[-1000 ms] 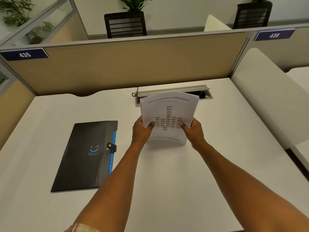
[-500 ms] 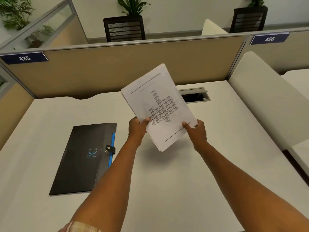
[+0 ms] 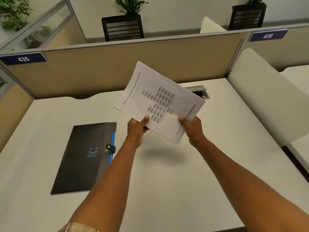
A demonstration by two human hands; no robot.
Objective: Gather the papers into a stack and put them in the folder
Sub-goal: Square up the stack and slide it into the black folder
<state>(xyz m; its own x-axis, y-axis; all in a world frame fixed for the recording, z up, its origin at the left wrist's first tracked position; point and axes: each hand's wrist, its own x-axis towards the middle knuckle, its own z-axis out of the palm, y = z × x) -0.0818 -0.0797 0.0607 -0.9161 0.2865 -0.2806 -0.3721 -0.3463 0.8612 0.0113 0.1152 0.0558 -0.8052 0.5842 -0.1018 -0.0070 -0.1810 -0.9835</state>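
Observation:
A stack of white papers [image 3: 160,101] with a printed diagram on the top sheet is held in the air above the middle of the white desk [image 3: 167,190], turned sideways and tilted. My left hand [image 3: 136,129] grips its lower left edge, thumb on top. My right hand [image 3: 192,128] grips its lower right corner. The black folder [image 3: 83,158], with a blue edge, a smiley logo and a strap clasp, lies closed and flat on the desk to the left of my left arm.
A tan partition [image 3: 117,67] with number plates walls off the back of the desk. A grey cable box [image 3: 200,91] is sunk into the desk behind the papers. A white divider [image 3: 267,97] borders the right side.
The stack has been lifted off the desk and rotated counterclockwise, from upright to lying sideways. Both hands kept hold of it throughout.

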